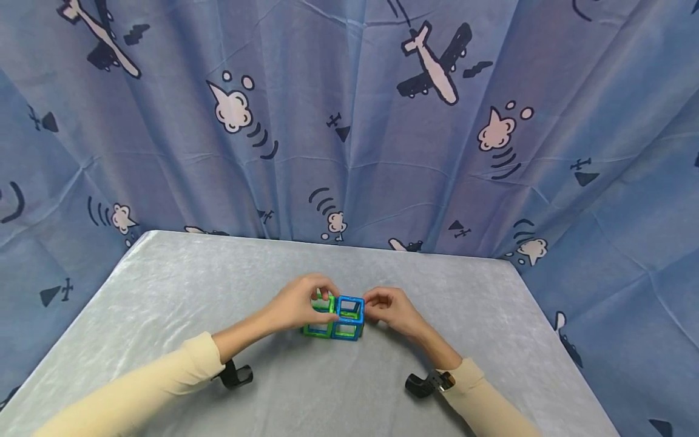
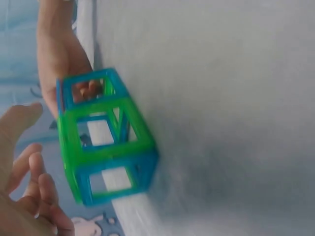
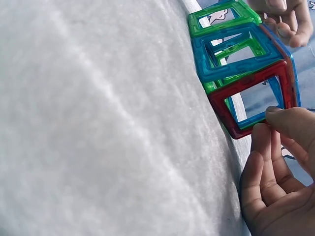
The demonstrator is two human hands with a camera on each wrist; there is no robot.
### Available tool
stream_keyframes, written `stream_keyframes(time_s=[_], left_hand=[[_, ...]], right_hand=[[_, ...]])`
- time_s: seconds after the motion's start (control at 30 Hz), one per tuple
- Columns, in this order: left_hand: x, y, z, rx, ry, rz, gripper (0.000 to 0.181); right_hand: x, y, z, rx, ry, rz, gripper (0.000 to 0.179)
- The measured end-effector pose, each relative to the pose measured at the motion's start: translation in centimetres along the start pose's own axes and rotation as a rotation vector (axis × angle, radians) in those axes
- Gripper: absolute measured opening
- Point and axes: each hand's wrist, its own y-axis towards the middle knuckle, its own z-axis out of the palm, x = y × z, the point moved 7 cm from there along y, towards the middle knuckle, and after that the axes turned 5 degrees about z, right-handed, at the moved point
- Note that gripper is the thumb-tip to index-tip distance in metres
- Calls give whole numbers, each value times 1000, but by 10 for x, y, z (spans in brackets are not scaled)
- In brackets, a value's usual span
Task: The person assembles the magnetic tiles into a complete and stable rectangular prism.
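Note:
Two joined cubes of square magnetic tiles stand on the table, a green-fronted cube (image 1: 318,329) on the left and a blue-fronted cube (image 1: 349,320) on the right. My left hand (image 1: 303,302) is around the green-fronted cube. In the left wrist view its fingers (image 2: 37,172) are loosely bent and a gap shows between them and the tiles. At the opposite end my right hand (image 1: 393,309) pinches the lower corner of a red square tile (image 3: 224,110) between thumb and fingers. This red tile forms the end face of the blue-fronted cube.
A pale grey cloth covers the table (image 1: 262,388). Behind it hangs a blue curtain (image 1: 306,121) with airplane drawings. Black wrist cameras sit at the left cuff (image 1: 236,375) and the right cuff (image 1: 428,384).

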Motion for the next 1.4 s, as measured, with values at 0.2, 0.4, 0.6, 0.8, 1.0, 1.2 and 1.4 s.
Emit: stream_keyframes(time_s=[0.2,0.4,0.6,0.8,1.0,1.2,1.4], left_hand=[[19,-18,-17,-38,-38,-36,51],[39,-34,-25,-28,-119,-66,67],[48,-42,-16,46,-255,-76,72],[51,-45,-6,46,-335,-75,67],[54,-46,-4,23,-344,-82,63],[56,-46,-4,21,-357,-76,61],[57,-45,-3,11,-368,-75,59]], right_hand=[[0,-2,-3,-17,-18,29,16],[0,-5,-9,-41,-35,24,19],[8,-13,-5,28,-39,-64,42],[15,-16,5,93,-58,-113,56],[17,-16,8,92,-63,-131,55],[19,-14,8,101,-70,-143,55],[18,-13,8,102,-77,-138,56]])
